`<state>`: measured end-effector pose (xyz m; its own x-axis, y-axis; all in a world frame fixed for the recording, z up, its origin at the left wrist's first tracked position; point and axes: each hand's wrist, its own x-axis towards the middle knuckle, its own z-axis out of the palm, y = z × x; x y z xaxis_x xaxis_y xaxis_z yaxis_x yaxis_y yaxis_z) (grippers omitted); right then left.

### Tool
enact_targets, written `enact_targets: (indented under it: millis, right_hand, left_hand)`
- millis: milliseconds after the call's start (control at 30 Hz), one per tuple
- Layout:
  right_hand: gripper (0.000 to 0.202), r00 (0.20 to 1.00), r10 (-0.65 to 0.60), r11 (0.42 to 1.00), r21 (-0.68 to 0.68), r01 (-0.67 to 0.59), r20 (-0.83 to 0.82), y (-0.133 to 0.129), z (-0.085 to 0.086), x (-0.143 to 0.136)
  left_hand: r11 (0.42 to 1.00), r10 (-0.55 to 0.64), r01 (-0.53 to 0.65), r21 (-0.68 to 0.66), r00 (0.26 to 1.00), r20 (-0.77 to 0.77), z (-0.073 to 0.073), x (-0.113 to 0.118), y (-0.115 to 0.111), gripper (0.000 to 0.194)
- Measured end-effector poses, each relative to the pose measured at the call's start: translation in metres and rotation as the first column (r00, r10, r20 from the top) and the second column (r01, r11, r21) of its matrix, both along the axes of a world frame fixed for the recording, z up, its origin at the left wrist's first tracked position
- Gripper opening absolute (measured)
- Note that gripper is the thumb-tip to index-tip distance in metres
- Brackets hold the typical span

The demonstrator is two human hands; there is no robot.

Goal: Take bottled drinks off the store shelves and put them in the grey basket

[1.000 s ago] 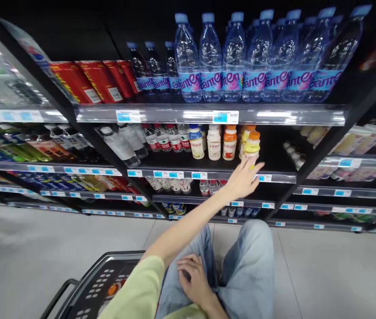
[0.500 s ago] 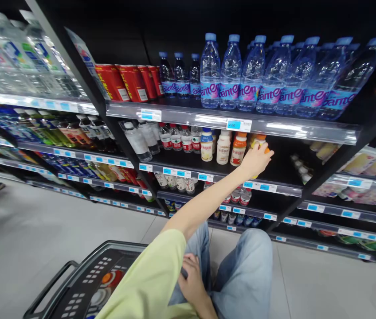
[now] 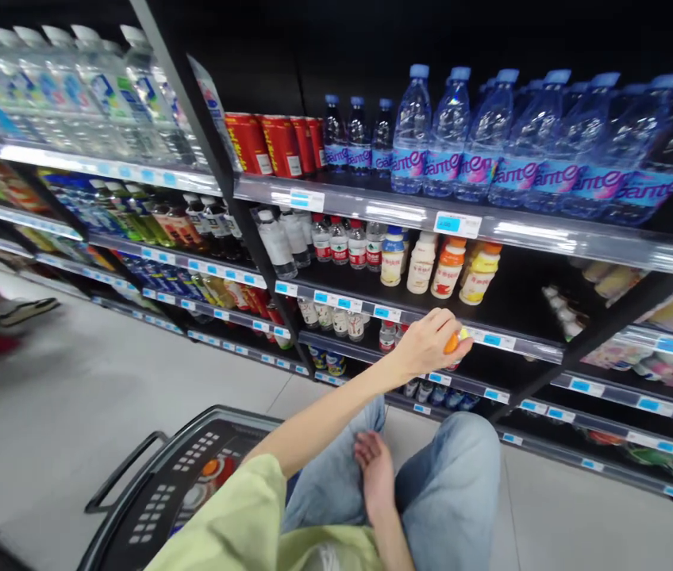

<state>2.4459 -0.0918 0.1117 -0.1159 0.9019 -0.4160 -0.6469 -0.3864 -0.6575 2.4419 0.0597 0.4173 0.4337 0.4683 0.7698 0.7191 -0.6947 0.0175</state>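
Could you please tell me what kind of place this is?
Most likely a supermarket or convenience store drinks aisle. Shelves carry blue price tags and rows of water bottles, a shopping basket stands on the floor, and the left hand holds an orange-capped bottle.

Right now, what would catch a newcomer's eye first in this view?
The left hand, stretched out before the middle shelf, grips a small bottle with an orange cap. Above it, a row of tall water bottles with pink and blue labels lines the top shelf. The right hand rests between the knees, beside a dark shopping basket at lower left.
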Motion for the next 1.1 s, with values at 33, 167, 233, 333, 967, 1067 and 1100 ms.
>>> enact_targets:
  millis: [33, 167, 233, 333, 967, 1067, 1100]
  right_hand:
    - [0.047, 0.993, -0.032, 0.998, -0.060, 0.025, -0.118, 0.003, 0.000, 0.007]
    - [0.038, 0.937, -0.153, 0.987, -0.095, 0.130, -0.313, 0.003, 0.004, 0.030]
    - [0.034, 0.944, -0.157, 0.987, -0.077, 0.141, -0.290, -0.002, 0.005, 0.035]
    - [0.031, 0.975, -0.058, 0.993, -0.111, 0.034, -0.215, -0.011, 0.001, 0.032]
    - [0.085, 0.901, 0.429, 0.894, 0.111, -0.434, 0.068, -0.023, 0.010, 0.046]
    - [0.083, 0.895, 0.432, 0.898, 0.038, -0.438, 0.114, -0.016, 0.007, 0.046]
    - [0.081, 0.895, 0.429, 0.900, 0.021, -0.435, 0.120, -0.013, 0.006, 0.046]
  left_hand:
    - [1.000, -0.002, 0.003, -0.024, 0.999, 0.049, -0.002, -0.008, -0.015, 0.026]
    - [0.976, 0.024, -0.024, -0.218, 1.000, -0.001, -0.039, -0.037, -0.081, 0.020]
    - [0.933, 0.061, -0.081, -0.351, 0.996, -0.067, -0.071, -0.051, -0.112, 0.017]
    - [0.817, 0.210, -0.209, -0.538, 0.976, -0.060, -0.117, -0.074, -0.155, 0.014]
    - [0.227, 0.735, -0.482, -0.846, 0.655, -0.175, -0.151, -0.181, -0.210, 0.027]
    - [0.271, 0.665, -0.512, -0.815, 0.712, -0.226, -0.153, -0.179, -0.210, 0.030]
    - [0.283, 0.653, -0.516, -0.809, 0.721, -0.232, -0.155, -0.177, -0.212, 0.030]
